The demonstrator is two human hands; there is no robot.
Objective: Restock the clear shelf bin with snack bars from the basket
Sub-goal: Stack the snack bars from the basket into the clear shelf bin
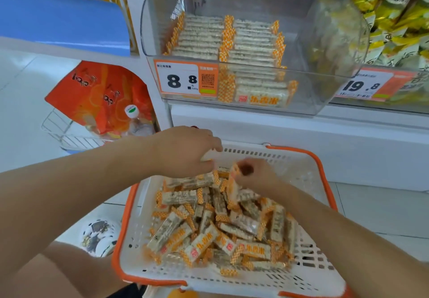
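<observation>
Hands [185,151] over basket [130,207], bin [325,42] half-filled

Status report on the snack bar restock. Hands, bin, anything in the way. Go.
Left hand and right hand each grip a snack bar over the basket. Clear shelf bin part filled, rows at left. Nothing blocks the path up.

An orange price tag [185,79] reads 8.8. Left of it, orange snack bags [97,95] and a capped bottle [132,112] fill a wire rack [67,135]; right of it, yellow packets [394,26].
</observation>
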